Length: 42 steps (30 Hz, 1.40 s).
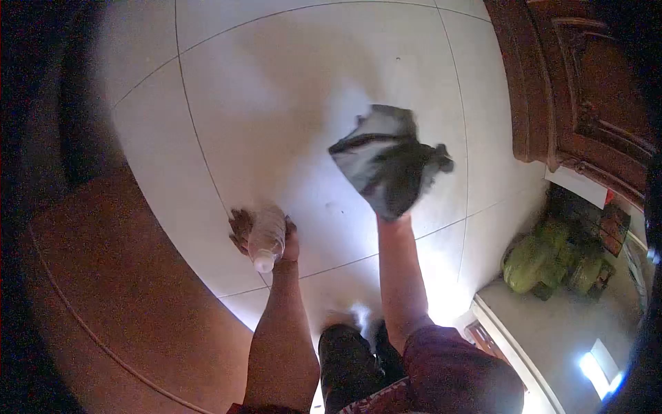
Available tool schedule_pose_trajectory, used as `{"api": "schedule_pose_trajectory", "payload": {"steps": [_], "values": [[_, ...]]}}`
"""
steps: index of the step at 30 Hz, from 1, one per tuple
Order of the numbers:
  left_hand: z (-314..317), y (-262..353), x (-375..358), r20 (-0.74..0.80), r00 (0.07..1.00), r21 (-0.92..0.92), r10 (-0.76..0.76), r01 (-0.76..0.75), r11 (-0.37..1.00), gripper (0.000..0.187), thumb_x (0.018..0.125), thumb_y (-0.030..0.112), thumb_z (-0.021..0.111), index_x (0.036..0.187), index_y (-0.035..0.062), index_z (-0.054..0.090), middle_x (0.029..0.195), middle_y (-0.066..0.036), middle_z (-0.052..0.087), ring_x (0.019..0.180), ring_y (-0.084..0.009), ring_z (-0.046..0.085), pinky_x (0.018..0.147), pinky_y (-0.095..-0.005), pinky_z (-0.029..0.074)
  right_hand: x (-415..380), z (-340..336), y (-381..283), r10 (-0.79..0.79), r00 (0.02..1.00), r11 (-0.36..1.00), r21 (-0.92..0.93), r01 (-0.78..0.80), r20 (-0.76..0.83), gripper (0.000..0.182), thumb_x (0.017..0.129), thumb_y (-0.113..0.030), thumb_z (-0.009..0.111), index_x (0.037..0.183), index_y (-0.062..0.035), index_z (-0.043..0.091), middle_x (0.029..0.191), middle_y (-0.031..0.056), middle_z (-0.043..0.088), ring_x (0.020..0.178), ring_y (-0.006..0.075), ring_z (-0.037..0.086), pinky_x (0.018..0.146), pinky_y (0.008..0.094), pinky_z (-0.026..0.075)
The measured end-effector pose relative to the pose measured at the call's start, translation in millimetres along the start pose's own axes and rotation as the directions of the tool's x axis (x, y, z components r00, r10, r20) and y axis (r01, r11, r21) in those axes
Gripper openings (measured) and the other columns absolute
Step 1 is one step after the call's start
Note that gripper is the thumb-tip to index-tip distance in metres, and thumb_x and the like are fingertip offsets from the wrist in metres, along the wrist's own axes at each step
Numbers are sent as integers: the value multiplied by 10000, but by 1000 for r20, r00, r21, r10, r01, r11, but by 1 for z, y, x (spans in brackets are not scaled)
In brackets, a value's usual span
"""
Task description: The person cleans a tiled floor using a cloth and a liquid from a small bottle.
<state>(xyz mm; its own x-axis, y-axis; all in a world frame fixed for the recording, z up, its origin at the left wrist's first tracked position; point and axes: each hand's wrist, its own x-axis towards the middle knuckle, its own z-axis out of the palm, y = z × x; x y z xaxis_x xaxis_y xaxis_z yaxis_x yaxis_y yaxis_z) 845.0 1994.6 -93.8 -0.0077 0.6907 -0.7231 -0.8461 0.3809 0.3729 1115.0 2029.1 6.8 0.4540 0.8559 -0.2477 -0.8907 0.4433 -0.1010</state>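
My left hand [288,241] is wrapped round a clear plastic bottle [269,233]. The bottle's white cap [263,262] points back toward me. Out in front on the right, a grey and black cloth [386,159] is at the end of my right forearm, blurred by motion. It covers my right hand [394,215] almost wholly, so the fingers are hidden, but the cloth is held up by that hand above the floor.
Pale floor tiles [276,103] with dark joints lie below. A brown surface with a curved edge [138,290] is at left. Carved dark wooden furniture [586,90] stands at upper right, with green bundles [545,259] below it. My dark-clothed legs [348,359] show at the bottom.
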Motion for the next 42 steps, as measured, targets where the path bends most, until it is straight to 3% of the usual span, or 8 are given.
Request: {"api": "schedule_pose_trajectory", "payload": {"steps": [3,7,13,31,35,36,38,42], "values": [[2,-4,-2,193,905,761,379,-381,524,743,855,654,626,1380,132,559,1351,-104,599,1238,-298,558,1031,-524,448,1,12,16,-57,994,993,109,46,96,745,962,-738,437,1372,-139,602,1410,109,581,1294,313,514,1148,521,362],[12,4,-4,440,720,897,537,-384,-219,755,859,662,608,1395,133,547,1368,-102,590,1256,-300,546,1047,-525,432,-2,2,18,-46,999,977,-208,49,21,731,994,-716,373,1454,-170,528,1505,77,509,1359,325,477,1187,532,322],[19,3,1,491,652,869,577,-318,-380,774,867,674,581,1417,133,529,1393,-98,575,1285,-302,529,1071,-527,409,13,38,62,115,992,987,-108,-120,-53,1025,895,-824,427,1560,-50,339,1511,228,454,1363,379,475,1150,561,385],[41,6,-13,598,591,753,540,-184,-632,829,888,710,499,1484,134,474,1468,-88,532,1369,-309,476,1143,-532,337,53,-22,-43,-220,968,799,-591,108,-121,464,982,-277,652,1368,-38,557,1274,136,643,1177,323,608,1051,474,500],[43,7,-8,626,583,720,518,-175,-672,842,893,718,481,1499,134,462,1484,-86,523,1388,-310,464,1159,-533,321,124,3,-84,-559,787,-60,-959,277,262,372,964,-259,708,1208,15,647,1100,155,691,949,239,688,833,375,577],[43,7,-8,633,577,713,516,-175,-679,845,894,720,476,1502,134,459,1488,-85,520,1393,-310,461,1163,-533,317,141,-7,-96,-506,863,-223,-968,-114,15,304,970,-193,684,1152,49,660,1093,165,695,975,239,682,828,371,564],[45,6,-6,646,570,698,507,-174,-694,851,896,724,467,1510,135,453,1497,-84,515,1402,-311,456,1171,-534,309,181,-43,-89,-59,806,-717,-586,377,589,389,894,-195,737,1186,34,620,1202,196,685,1069,353,667,914,465,533],[58,6,-2,689,518,671,506,-194,-715,864,901,732,449,1525,135,441,1513,-82,506,1421,-313,444,1187,-535,293,184,-37,-55,-14,959,-972,-229,53,283,847,828,-585,735,1533,-232,426,1579,194,377,1477,422,318,1160,681,239]]}}
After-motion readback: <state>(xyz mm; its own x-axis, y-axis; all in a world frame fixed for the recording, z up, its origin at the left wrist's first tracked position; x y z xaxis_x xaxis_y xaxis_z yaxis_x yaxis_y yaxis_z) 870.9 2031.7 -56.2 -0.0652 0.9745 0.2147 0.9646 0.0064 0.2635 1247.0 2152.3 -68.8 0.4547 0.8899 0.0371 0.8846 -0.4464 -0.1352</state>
